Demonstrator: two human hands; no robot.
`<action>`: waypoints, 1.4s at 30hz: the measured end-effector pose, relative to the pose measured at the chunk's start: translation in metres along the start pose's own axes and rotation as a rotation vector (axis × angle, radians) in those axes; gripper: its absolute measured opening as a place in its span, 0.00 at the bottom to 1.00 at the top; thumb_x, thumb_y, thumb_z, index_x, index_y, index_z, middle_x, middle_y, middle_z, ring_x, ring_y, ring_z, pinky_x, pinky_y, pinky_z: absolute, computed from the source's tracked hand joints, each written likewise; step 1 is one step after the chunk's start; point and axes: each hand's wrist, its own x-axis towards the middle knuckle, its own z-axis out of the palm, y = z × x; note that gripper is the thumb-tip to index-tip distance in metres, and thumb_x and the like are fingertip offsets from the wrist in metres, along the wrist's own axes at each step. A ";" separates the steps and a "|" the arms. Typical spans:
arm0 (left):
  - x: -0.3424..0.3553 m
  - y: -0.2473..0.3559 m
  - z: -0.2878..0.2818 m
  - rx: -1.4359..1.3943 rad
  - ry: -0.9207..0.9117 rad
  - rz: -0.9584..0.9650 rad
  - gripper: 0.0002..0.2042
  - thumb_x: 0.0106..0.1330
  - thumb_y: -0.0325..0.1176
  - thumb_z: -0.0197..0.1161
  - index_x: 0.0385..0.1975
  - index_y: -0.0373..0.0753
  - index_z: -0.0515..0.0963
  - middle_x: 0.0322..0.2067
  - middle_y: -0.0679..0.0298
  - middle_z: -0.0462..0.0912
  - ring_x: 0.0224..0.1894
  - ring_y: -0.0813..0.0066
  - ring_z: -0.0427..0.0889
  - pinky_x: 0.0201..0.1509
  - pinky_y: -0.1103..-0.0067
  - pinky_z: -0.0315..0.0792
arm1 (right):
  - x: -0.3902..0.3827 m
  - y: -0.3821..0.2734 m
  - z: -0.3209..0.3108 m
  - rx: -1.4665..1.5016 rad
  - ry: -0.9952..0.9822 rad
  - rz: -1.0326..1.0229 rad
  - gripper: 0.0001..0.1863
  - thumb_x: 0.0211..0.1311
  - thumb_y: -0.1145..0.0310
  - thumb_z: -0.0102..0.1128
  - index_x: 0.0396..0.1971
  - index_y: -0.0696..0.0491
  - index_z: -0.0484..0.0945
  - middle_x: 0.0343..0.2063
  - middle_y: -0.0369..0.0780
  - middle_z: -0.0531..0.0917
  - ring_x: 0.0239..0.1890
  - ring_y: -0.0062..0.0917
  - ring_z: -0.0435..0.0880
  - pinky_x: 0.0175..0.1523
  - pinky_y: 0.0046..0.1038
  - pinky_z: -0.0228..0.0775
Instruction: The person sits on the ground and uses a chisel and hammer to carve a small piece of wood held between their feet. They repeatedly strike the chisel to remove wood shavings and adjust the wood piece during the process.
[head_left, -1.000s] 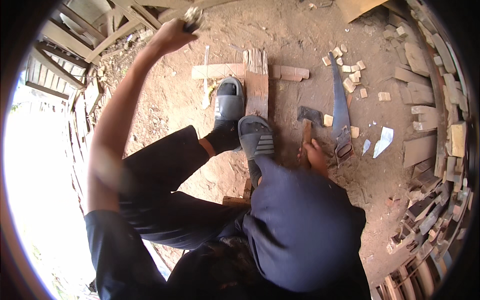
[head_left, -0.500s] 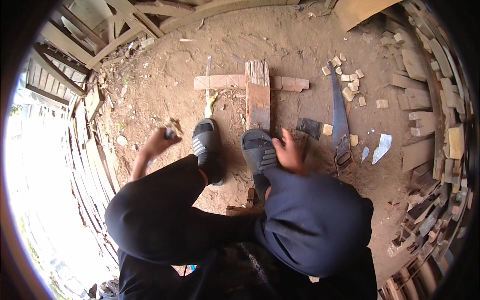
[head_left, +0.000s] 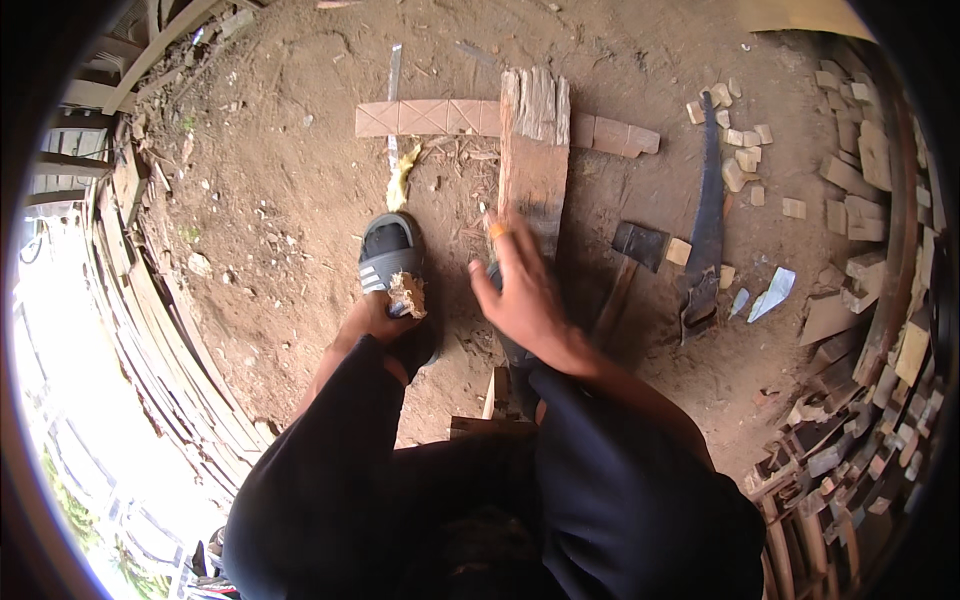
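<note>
My left hand (head_left: 378, 318) is closed around a small dark piece with a ragged, pale tan top (head_left: 407, 294), beside my left sandal (head_left: 388, 240); its exact kind does not show. My right hand (head_left: 522, 290), slightly blurred, reaches over the near end of a thick wooden block (head_left: 534, 165). Its fingers are apart and nothing is in them; whether they touch the block I cannot tell. Under or against the block lies a reddish strip (head_left: 430, 118) scored with crossed lines. A thin metal strip (head_left: 394, 75) crosses its left part, near a yellowish scrap (head_left: 404, 176). My right foot is mostly hidden.
To the right lie a hatchet (head_left: 640, 246) with a dark head and a handsaw (head_left: 706, 215). Several small wood blocks (head_left: 738, 175) and a pale shiny shard (head_left: 773, 294) are scattered there. Stacked wood (head_left: 885, 330) lines the right; slats (head_left: 165, 320) line the left.
My right hand has moved from beside my right foot up and leftward to the block. My left hand has come inward to my left sandal, still holding the ragged-topped piece. The view has shifted.
</note>
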 end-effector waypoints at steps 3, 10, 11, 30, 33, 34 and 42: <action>0.012 -0.067 0.000 0.127 -0.050 -0.013 0.25 0.51 0.36 0.69 0.49 0.36 0.73 0.41 0.55 0.81 0.46 0.64 0.80 0.49 0.73 0.72 | 0.018 0.006 0.015 -0.045 0.084 0.035 0.32 0.60 0.62 0.55 0.60 0.64 0.58 0.61 0.66 0.52 0.65 0.60 0.48 0.68 0.46 0.46; -0.001 -0.006 -0.006 -0.330 -0.077 -0.062 0.22 0.50 0.30 0.69 0.47 0.34 0.74 0.39 0.59 0.82 0.42 0.71 0.80 0.46 0.76 0.73 | -0.006 -0.016 0.022 0.218 -0.186 -0.274 0.20 0.57 0.58 0.60 0.41 0.59 0.79 0.45 0.47 0.80 0.49 0.38 0.79 0.54 0.34 0.71; -0.004 -0.009 -0.005 -0.298 -0.026 -0.072 0.22 0.49 0.29 0.69 0.47 0.34 0.74 0.39 0.59 0.82 0.42 0.71 0.80 0.46 0.76 0.73 | 0.007 -0.008 0.022 0.278 -0.105 -0.277 0.22 0.57 0.59 0.60 0.45 0.59 0.77 0.48 0.50 0.77 0.52 0.42 0.76 0.57 0.36 0.68; 0.003 -0.015 -0.011 -0.198 -0.071 -0.109 0.26 0.50 0.28 0.71 0.50 0.33 0.71 0.42 0.60 0.80 0.45 0.73 0.79 0.50 0.77 0.71 | 0.013 0.024 0.011 -0.141 -0.038 -0.136 0.26 0.59 0.60 0.56 0.53 0.62 0.70 0.62 0.59 0.56 0.67 0.53 0.48 0.68 0.53 0.40; 0.002 -0.009 -0.014 -0.199 -0.106 -0.114 0.26 0.50 0.29 0.71 0.50 0.33 0.71 0.43 0.61 0.80 0.46 0.73 0.78 0.51 0.76 0.71 | -0.011 0.023 0.021 0.062 -0.169 -0.387 0.16 0.59 0.63 0.57 0.41 0.59 0.78 0.49 0.47 0.76 0.59 0.37 0.69 0.67 0.49 0.49; 0.001 -0.008 -0.015 -0.185 -0.120 -0.119 0.26 0.50 0.29 0.71 0.50 0.33 0.71 0.43 0.61 0.80 0.46 0.74 0.78 0.52 0.76 0.71 | -0.019 0.018 0.021 0.083 -0.179 -0.420 0.14 0.59 0.65 0.56 0.39 0.58 0.79 0.46 0.45 0.79 0.57 0.34 0.73 0.66 0.48 0.51; 0.005 -0.020 -0.016 -0.209 -0.098 -0.164 0.26 0.49 0.29 0.72 0.49 0.32 0.71 0.42 0.60 0.80 0.45 0.74 0.79 0.51 0.77 0.71 | -0.017 0.023 0.026 0.104 -0.159 -0.433 0.12 0.58 0.69 0.53 0.38 0.60 0.78 0.42 0.45 0.79 0.51 0.34 0.76 0.62 0.39 0.60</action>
